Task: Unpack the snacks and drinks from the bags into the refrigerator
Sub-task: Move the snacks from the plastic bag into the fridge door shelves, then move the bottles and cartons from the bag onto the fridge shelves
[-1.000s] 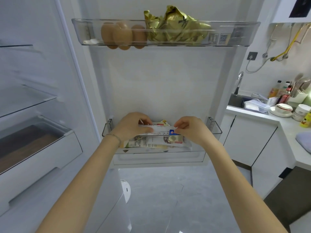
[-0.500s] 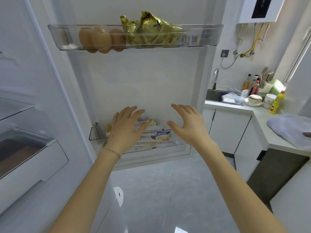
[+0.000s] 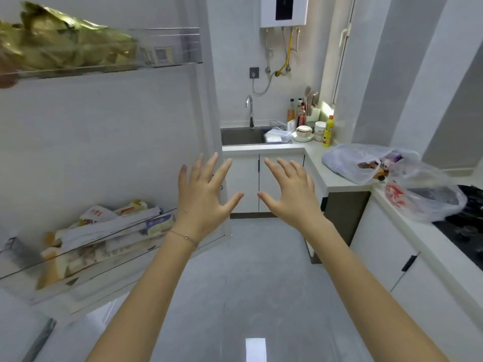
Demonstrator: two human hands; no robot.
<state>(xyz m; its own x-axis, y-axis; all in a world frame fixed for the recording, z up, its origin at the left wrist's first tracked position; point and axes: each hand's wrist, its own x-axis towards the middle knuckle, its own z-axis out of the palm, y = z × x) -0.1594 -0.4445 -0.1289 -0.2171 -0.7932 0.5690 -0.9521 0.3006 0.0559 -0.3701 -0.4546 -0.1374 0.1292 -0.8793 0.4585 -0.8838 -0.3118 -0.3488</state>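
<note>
**Hands free, bags next**

The left hand [image 3: 202, 194] and right hand [image 3: 290, 192] hang open in the air, fingers spread, holding nothing, between the fridge door [image 3: 104, 139] and the table [image 3: 313, 152]. The bags [image 3: 347, 163] lie slumped on the table near its front edge, between the sink [image 3: 240, 135] and the hob [image 3: 465, 231]. Coloured packs show where the two bags meet.

The next step is probably another fetch. Steady a bag with one hand, part its mouth, and lift one item out with the other, so the thin plastic is not dragged off the edge.

The snacks [image 3: 109, 226] in the lower door bin [image 3: 104, 259] stand on edge, long axes along the bin, leaning towards the door. New packs should go in the same way.
</note>
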